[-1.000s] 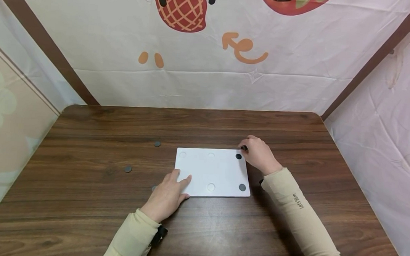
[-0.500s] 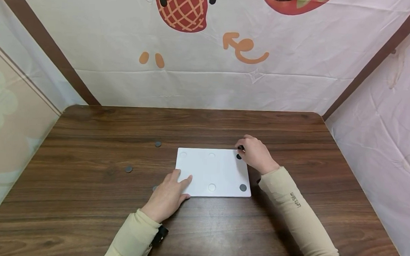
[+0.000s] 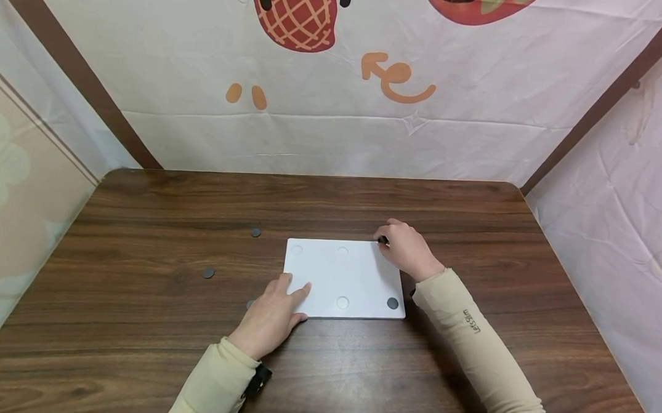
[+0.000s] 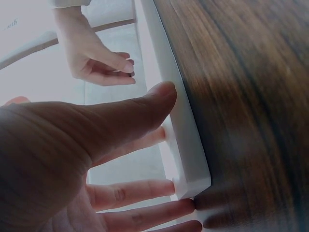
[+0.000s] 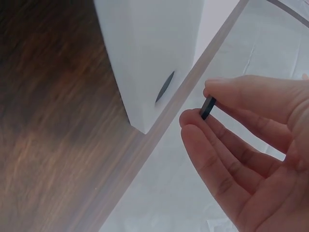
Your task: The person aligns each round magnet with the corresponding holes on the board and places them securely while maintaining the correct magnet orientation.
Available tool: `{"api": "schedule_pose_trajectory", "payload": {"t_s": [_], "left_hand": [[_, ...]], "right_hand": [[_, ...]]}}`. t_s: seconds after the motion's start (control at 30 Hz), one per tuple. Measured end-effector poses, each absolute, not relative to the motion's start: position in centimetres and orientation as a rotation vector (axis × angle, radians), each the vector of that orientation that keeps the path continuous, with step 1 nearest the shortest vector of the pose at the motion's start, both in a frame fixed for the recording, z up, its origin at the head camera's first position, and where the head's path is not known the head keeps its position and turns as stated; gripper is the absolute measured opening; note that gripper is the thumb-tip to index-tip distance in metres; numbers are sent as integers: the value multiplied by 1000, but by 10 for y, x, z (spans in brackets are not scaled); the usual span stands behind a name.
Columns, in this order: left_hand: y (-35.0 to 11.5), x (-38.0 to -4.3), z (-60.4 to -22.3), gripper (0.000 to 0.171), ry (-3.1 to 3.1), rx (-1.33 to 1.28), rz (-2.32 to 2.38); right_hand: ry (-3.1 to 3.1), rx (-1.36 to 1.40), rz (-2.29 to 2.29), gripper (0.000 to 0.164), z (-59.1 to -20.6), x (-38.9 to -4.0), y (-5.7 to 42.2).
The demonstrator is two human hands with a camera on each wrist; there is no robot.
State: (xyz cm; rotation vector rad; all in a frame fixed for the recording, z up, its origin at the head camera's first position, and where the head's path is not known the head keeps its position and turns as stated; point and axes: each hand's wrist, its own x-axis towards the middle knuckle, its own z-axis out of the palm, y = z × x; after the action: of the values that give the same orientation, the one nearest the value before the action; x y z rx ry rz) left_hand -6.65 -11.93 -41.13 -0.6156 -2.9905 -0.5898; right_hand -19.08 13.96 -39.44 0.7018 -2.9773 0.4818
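A white rectangular board (image 3: 339, 273) with shallow round recesses lies on the table. My left hand (image 3: 270, 321) rests at its front left corner, fingers fairly straight on top and the thumb along the front edge. Between thumb and fingertips my right hand (image 3: 411, 252) pinches a small dark disc (image 5: 207, 107), held on edge above the board's back right part. One disc (image 3: 393, 303) sits in the front right recess. The right wrist view has a dark disc (image 5: 165, 87) set near a board corner. In the head view the right hand covers the back right recess.
Left of the board, two loose grey discs (image 3: 255, 233) (image 3: 208, 273) lie on the brown wooden table (image 3: 137, 321). Another disc (image 3: 250, 303) is partly covered by the left hand. A white printed cloth (image 3: 323, 138) hangs behind the table.
My right hand has moved a little to the left with the pinched disc, now covering the disc in the back right recess. The left hand and board stay put.
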Motion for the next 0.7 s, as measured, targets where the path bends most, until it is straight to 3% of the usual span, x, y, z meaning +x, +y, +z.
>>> {"api": "schedule_pose_trajectory", "payload": {"t_s": [0.7], "left_hand": [[-119,-66,-412,44,-2976,-630,-571]], "right_hand": [[-3005,772,429,17,-397,-191,125]]}}
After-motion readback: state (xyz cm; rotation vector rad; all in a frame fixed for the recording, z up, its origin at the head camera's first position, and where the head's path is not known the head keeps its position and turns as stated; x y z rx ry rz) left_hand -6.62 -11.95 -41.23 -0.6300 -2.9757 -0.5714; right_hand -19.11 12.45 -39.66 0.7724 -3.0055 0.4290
